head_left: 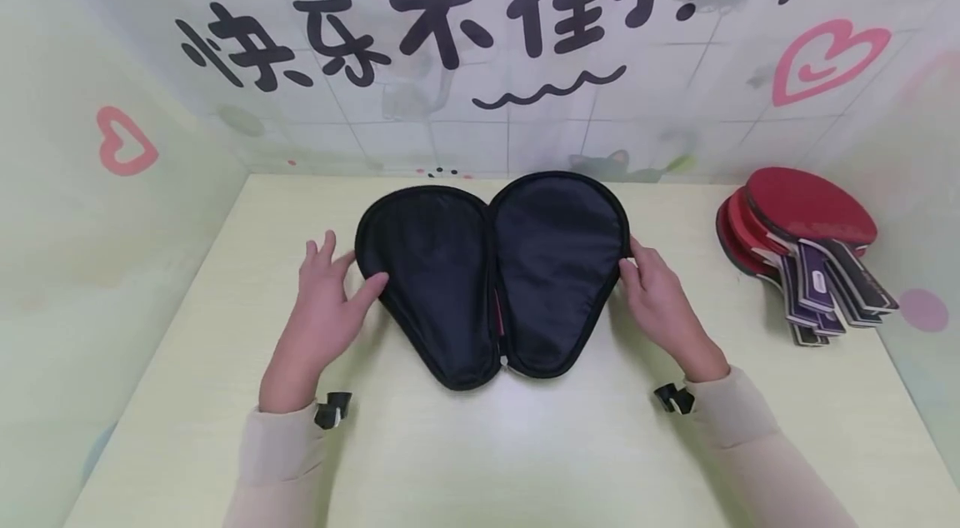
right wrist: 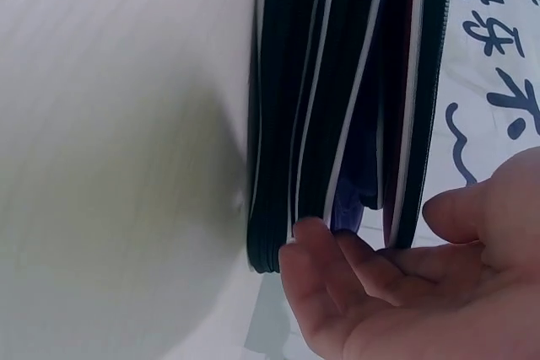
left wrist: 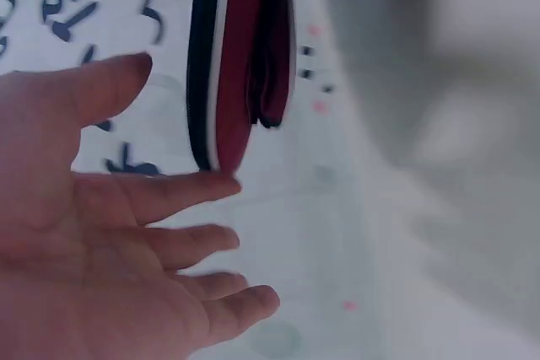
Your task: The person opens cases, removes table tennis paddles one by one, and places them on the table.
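A black table tennis bat case (head_left: 555, 270) lies spread in two bat-shaped halves, with a strip of red showing between them. At its left edge, my left hand (head_left: 330, 307) has its fingers spread and fairly straight. In the left wrist view, the index fingertip of that hand (left wrist: 126, 233) touches the dark, red-lined rim (left wrist: 232, 65), while the thumb stays apart. My right hand (head_left: 660, 295) holds the right edge between thumb and curled fingers. Several layered dark edges with white piping (right wrist: 312, 99) show beside the right fingers (right wrist: 312, 280) in the right wrist view.
Several red table tennis bats (head_left: 810, 207) lie piled at the right of the pale table (head_left: 480, 461), their handles towards me. A printed wall sheet (head_left: 420, 124) with black lettering rises behind the table. A zip pull (head_left: 504, 361) hangs near the case's front.
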